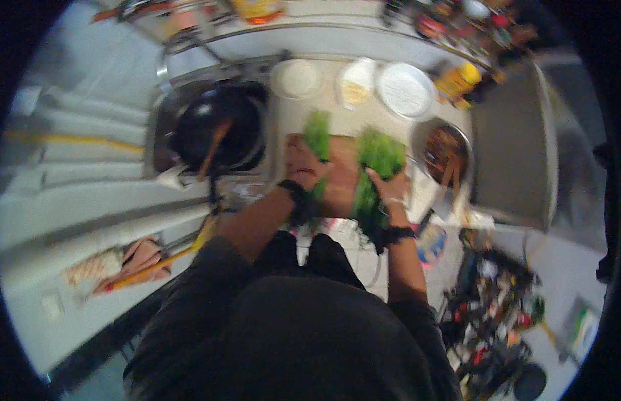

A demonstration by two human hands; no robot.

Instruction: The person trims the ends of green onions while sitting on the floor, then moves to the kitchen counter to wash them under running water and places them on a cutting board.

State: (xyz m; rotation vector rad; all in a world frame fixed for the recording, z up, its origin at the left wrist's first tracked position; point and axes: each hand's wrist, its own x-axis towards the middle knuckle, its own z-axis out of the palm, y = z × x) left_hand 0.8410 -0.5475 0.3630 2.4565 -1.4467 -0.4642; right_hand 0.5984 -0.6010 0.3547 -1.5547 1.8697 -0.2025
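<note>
Both my hands are over a brown wooden cutting board (pixel 340 175) on the counter. My left hand (pixel 305 160) grips a small bunch of leafy green herbs (pixel 318 133), whose ends show above and below the hand. My right hand (pixel 393 188) holds a larger bunch of the same kind of greens (pixel 380 153). Its dark lower ends hang past the board's near edge. A gap of bare board lies between the two bunches. Motion blur hides the leaf detail and exact finger positions.
A black wok (pixel 215 130) with a wooden spatula (pixel 215 148) stands on the left. Behind the board are a pale plate (pixel 296 79), a dish with yellowish food (pixel 355 92) and a white plate (pixel 407 90). At right are a metal bowl of brown food (pixel 443 150) and a yellow container (pixel 458 82).
</note>
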